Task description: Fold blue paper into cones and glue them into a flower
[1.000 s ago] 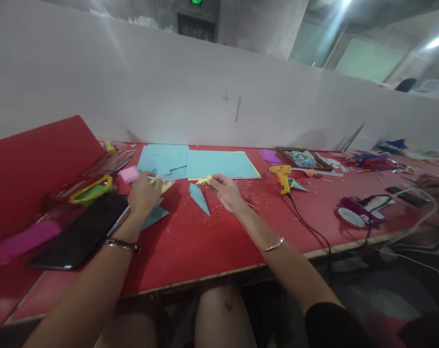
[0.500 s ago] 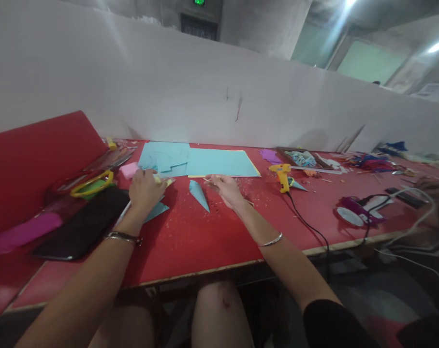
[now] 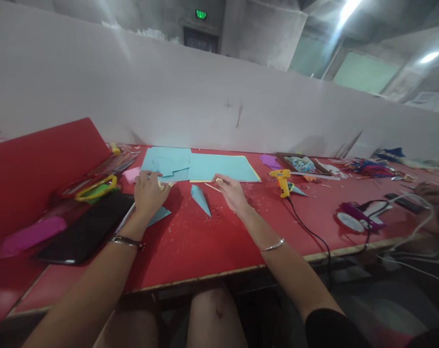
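My left hand (image 3: 149,194) is curled over a pale yellow piece (image 3: 165,185), which shows between the thumb and fingers. A folded blue paper piece (image 3: 159,215) lies beside its wrist. My right hand (image 3: 232,192) pinches a small pale yellow bit (image 3: 218,180) at the fingertips, too small to name exactly. A thin wooden stick (image 3: 212,187) lies by those fingers. Between the hands rests a rolled blue paper cone (image 3: 201,200), its point toward me. Behind them are light blue paper sheets (image 3: 219,166).
A yellow glue gun (image 3: 282,182) stands right, its cord crossing the table edge, near another blue cone (image 3: 297,190). Left lie a black tablet-like slab (image 3: 85,229), yellow-handled scissors (image 3: 96,189) and a pink bundle (image 3: 33,235). Another person's hand (image 3: 430,195) is far right, near a purple device (image 3: 364,216).
My right fingers have lifted slightly off the stick and now pinch a small yellow bit. My left hand has shifted a little right over the yellow piece. The camera view has tilted slightly.
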The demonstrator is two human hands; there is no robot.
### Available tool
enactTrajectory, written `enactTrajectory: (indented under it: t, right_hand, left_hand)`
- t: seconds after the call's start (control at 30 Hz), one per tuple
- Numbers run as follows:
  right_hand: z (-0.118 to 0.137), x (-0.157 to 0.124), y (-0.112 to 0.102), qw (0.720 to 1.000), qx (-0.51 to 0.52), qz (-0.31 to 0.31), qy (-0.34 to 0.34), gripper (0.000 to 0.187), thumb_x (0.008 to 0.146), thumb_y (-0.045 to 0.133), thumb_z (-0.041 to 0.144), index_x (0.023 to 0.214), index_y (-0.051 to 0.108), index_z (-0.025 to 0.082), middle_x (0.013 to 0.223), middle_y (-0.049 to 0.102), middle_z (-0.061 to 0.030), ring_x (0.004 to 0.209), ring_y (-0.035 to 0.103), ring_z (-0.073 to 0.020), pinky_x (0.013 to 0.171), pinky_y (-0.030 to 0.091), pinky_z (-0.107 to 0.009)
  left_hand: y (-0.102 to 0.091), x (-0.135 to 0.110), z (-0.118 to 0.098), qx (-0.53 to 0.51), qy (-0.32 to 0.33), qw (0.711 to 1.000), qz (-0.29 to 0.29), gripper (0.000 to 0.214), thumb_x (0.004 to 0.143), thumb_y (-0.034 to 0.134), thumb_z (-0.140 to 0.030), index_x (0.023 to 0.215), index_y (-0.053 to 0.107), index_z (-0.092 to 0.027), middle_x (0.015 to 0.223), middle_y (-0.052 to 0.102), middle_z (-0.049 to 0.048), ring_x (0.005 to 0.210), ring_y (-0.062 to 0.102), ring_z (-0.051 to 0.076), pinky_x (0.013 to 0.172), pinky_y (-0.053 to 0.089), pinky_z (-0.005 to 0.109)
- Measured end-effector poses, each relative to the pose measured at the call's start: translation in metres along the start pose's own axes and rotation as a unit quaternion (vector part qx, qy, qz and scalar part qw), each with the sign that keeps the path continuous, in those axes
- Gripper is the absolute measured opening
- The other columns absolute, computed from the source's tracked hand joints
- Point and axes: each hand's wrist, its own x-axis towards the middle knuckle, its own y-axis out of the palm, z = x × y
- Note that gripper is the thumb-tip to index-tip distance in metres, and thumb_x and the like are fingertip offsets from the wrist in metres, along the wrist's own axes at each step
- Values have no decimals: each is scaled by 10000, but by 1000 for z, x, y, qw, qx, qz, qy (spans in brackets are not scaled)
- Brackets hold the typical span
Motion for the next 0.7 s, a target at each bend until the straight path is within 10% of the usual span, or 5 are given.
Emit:
enactTrajectory:
  t: [0.13, 0.37, 0.7]
  right_hand:
    - [-2, -1, 0, 999, -9, 43, 5, 210, 582, 680, 274, 748, 618, 160, 719, 646, 6, 714, 593, -92, 763, 452, -246]
    - [3, -5, -4, 991, -135, 0, 1, 331, 648, 615, 432, 545, 423, 183, 425, 482, 82, 304, 311, -21, 341, 230, -182]
    - [-2, 3, -7, 994, -96, -38, -46, 243, 663, 552, 279, 875, 607, 174, 688, 575, 28, 547, 466, -51, 562, 387, -193]
  left_hand:
    - [0, 0, -1, -11, -17, 1000, 0, 289, 699, 481, -279, 936, 558, -132, 1010, 484, 164, 1053, 420, 309, 856, 347, 432]
    - [-3, 1, -4, -1, -10, 1000, 2, 258, 703, 480, -284, 900, 574, -146, 978, 482, 144, 1025, 437, 288, 863, 351, 406]
    - [-4, 3, -4, -19, -3, 1000, 2, 216, 706, 492, -273, 883, 561, -169, 955, 488, 127, 1019, 442, 277, 870, 351, 406]
